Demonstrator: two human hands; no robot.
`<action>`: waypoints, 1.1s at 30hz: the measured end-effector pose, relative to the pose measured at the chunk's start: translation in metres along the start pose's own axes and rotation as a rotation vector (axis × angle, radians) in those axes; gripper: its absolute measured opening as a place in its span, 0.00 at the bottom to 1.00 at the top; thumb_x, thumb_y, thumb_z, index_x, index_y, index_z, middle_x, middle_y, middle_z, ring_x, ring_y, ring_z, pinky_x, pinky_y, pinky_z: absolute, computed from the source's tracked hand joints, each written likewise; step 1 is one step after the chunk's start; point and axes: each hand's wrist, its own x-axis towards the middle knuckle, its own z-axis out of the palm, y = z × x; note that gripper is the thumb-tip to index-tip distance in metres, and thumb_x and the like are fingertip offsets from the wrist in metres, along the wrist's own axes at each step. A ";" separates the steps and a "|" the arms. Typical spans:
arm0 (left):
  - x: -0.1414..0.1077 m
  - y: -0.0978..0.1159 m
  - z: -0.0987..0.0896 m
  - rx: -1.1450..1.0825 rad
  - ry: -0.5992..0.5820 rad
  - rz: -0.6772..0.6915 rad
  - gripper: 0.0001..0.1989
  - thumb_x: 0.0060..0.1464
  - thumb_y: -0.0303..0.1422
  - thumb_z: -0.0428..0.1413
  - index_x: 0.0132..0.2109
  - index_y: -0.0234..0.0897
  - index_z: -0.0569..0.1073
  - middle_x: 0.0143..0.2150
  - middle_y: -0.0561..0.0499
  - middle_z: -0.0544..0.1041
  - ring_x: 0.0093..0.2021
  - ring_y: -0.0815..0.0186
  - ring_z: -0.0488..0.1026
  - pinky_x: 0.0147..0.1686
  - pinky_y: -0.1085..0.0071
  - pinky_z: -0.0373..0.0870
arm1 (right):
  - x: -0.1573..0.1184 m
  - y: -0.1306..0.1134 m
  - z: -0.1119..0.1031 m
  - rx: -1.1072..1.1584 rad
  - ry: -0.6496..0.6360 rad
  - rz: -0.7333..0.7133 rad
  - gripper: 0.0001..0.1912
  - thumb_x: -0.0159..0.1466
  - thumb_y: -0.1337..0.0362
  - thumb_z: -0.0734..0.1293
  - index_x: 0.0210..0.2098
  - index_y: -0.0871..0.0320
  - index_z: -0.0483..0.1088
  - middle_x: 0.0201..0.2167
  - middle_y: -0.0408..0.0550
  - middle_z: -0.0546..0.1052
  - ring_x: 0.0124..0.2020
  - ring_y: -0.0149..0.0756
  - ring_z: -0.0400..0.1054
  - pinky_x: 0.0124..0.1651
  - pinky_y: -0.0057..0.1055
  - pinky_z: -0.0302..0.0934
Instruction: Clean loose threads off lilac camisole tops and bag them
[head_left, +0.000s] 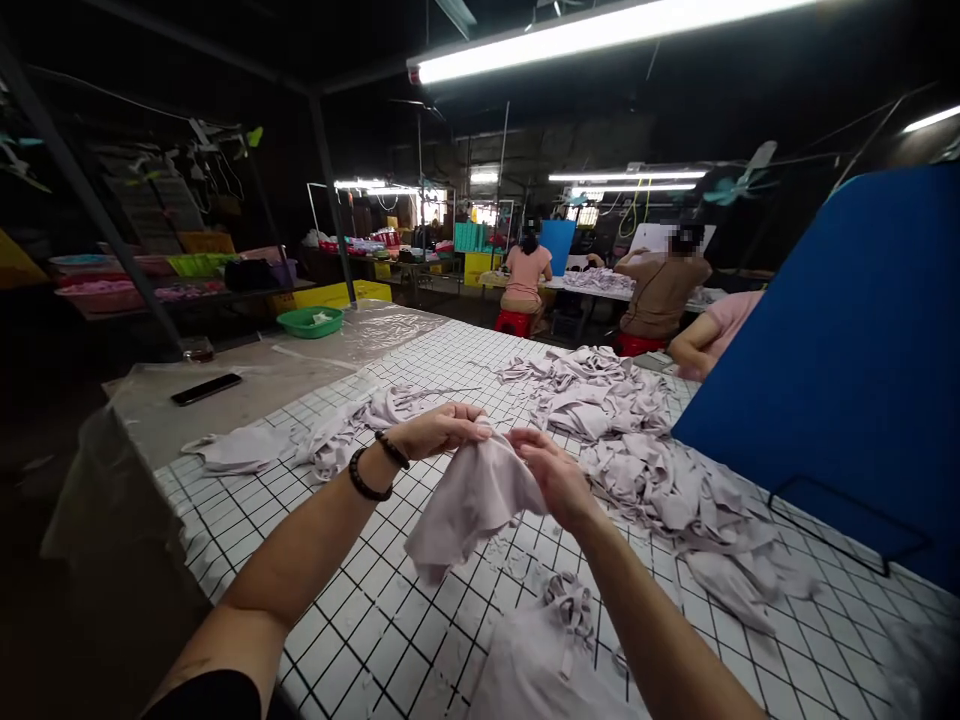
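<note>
Above the middle of the table hangs a pale lilac-grey piece of fabric. My left hand pinches its upper edge between thumb and fingers. On the other side, my right hand has its fingers curled at the fabric's upper right edge; how firmly they hold it is partly hidden. A similar garment piece with a bunched strap lies on the table close to me. To the right spreads a long heap of the same fabric. A smaller pile lies left, beside a flat piece.
The table wears a white cloth with black grid lines. A blue panel rises at right, near a black wire frame. A phone and a green basket rest at far left. Several people sit working beyond.
</note>
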 end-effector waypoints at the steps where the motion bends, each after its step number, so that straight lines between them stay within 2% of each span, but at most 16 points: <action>1: -0.001 0.003 0.003 -0.011 -0.005 -0.015 0.15 0.44 0.37 0.62 0.29 0.33 0.65 0.24 0.57 0.62 0.22 0.76 0.58 0.20 0.79 0.52 | 0.002 -0.002 0.006 0.098 -0.112 0.098 0.13 0.56 0.61 0.65 0.40 0.57 0.70 0.38 0.47 0.74 0.37 0.36 0.67 0.41 0.33 0.60; 4: -0.004 0.004 0.009 0.036 -0.017 -0.040 0.16 0.45 0.38 0.62 0.28 0.33 0.64 0.24 0.57 0.61 0.22 0.77 0.57 0.19 0.79 0.50 | -0.002 -0.001 0.013 0.258 -0.359 0.286 0.09 0.56 0.61 0.66 0.35 0.60 0.71 0.27 0.44 0.71 0.26 0.30 0.62 0.31 0.28 0.57; 7: -0.010 0.001 0.011 0.089 -0.035 -0.061 0.17 0.45 0.39 0.62 0.27 0.32 0.64 0.23 0.57 0.61 0.22 0.77 0.57 0.20 0.79 0.50 | -0.010 -0.001 0.010 0.217 -0.461 0.286 0.06 0.55 0.64 0.68 0.30 0.62 0.72 0.19 0.40 0.64 0.20 0.25 0.54 0.26 0.25 0.51; 9: -0.013 -0.002 0.010 0.125 -0.048 -0.090 0.19 0.44 0.41 0.63 0.26 0.32 0.63 0.23 0.58 0.60 0.22 0.76 0.57 0.21 0.78 0.50 | -0.014 -0.004 0.007 0.185 -0.500 0.216 0.05 0.53 0.66 0.69 0.28 0.62 0.71 0.21 0.41 0.66 0.23 0.26 0.57 0.29 0.26 0.54; 11: -0.015 -0.005 0.009 0.182 -0.046 -0.103 0.20 0.42 0.42 0.64 0.24 0.32 0.64 0.21 0.58 0.60 0.22 0.76 0.57 0.22 0.77 0.50 | -0.017 -0.010 0.006 0.193 -0.534 0.134 0.04 0.52 0.68 0.69 0.25 0.62 0.70 0.31 0.47 0.71 0.33 0.32 0.64 0.39 0.30 0.58; 13: -0.015 -0.008 0.008 0.230 -0.030 -0.094 0.20 0.40 0.42 0.65 0.23 0.32 0.65 0.20 0.58 0.60 0.22 0.76 0.55 0.22 0.77 0.49 | -0.017 -0.014 0.007 0.212 -0.534 0.093 0.04 0.52 0.67 0.67 0.23 0.61 0.68 0.40 0.52 0.72 0.43 0.39 0.64 0.47 0.35 0.58; 15: -0.015 -0.011 0.007 0.241 -0.025 -0.098 0.19 0.41 0.42 0.65 0.24 0.31 0.67 0.20 0.58 0.61 0.22 0.76 0.56 0.21 0.77 0.49 | -0.017 -0.013 0.010 0.201 -0.462 0.093 0.03 0.53 0.68 0.65 0.24 0.60 0.66 0.42 0.52 0.72 0.45 0.40 0.64 0.48 0.36 0.58; 17: -0.016 -0.012 0.008 0.232 -0.038 -0.120 0.18 0.43 0.42 0.63 0.25 0.31 0.70 0.20 0.57 0.62 0.21 0.76 0.56 0.21 0.78 0.50 | -0.016 -0.007 0.012 0.175 -0.386 0.119 0.02 0.53 0.69 0.65 0.28 0.60 0.67 0.39 0.49 0.72 0.39 0.36 0.66 0.41 0.33 0.61; 18: -0.016 -0.012 0.009 0.234 -0.051 -0.133 0.18 0.44 0.43 0.62 0.26 0.30 0.70 0.20 0.57 0.63 0.21 0.76 0.56 0.21 0.78 0.50 | -0.015 -0.003 0.013 0.168 -0.384 0.146 0.05 0.53 0.70 0.65 0.30 0.59 0.67 0.35 0.47 0.72 0.34 0.33 0.66 0.35 0.30 0.61; 21: -0.018 -0.010 0.013 0.250 -0.081 -0.165 0.18 0.46 0.44 0.61 0.26 0.30 0.72 0.19 0.57 0.64 0.20 0.77 0.56 0.19 0.78 0.49 | -0.016 0.009 0.013 0.193 -0.509 0.258 0.15 0.52 0.71 0.65 0.40 0.58 0.67 0.25 0.41 0.68 0.20 0.25 0.59 0.21 0.22 0.49; 24: -0.020 -0.007 0.017 0.258 -0.065 -0.195 0.19 0.46 0.46 0.61 0.28 0.30 0.74 0.20 0.56 0.66 0.19 0.77 0.57 0.19 0.79 0.50 | -0.017 0.013 0.013 0.218 -0.610 0.310 0.16 0.52 0.70 0.66 0.41 0.59 0.68 0.18 0.35 0.60 0.16 0.21 0.48 0.19 0.21 0.41; 26: -0.021 -0.005 0.020 0.259 -0.057 -0.220 0.19 0.46 0.46 0.61 0.30 0.30 0.75 0.20 0.55 0.67 0.19 0.76 0.58 0.19 0.79 0.52 | -0.018 0.012 0.014 0.193 -0.619 0.281 0.13 0.51 0.69 0.68 0.38 0.61 0.69 0.18 0.36 0.61 0.17 0.21 0.49 0.20 0.21 0.44; 28: -0.023 -0.003 0.023 0.255 -0.072 -0.255 0.20 0.46 0.46 0.61 0.33 0.30 0.75 0.22 0.54 0.69 0.20 0.76 0.60 0.20 0.78 0.54 | -0.018 0.011 0.015 0.164 -0.604 0.205 0.12 0.50 0.69 0.70 0.36 0.62 0.71 0.23 0.40 0.67 0.23 0.24 0.58 0.26 0.22 0.53; 30: -0.024 -0.003 0.023 0.260 -0.093 -0.267 0.20 0.46 0.46 0.61 0.33 0.30 0.75 0.21 0.55 0.68 0.20 0.76 0.59 0.20 0.78 0.53 | -0.017 0.011 0.015 0.174 -0.587 0.140 0.13 0.49 0.68 0.71 0.35 0.63 0.71 0.29 0.44 0.70 0.30 0.29 0.63 0.33 0.25 0.57; 33: -0.028 -0.001 0.016 0.311 -0.095 -0.225 0.20 0.47 0.46 0.60 0.26 0.31 0.70 0.19 0.58 0.61 0.19 0.78 0.54 0.19 0.78 0.47 | -0.017 0.012 0.007 0.217 -0.591 0.148 0.13 0.50 0.63 0.73 0.30 0.63 0.68 0.25 0.43 0.70 0.26 0.28 0.63 0.29 0.24 0.56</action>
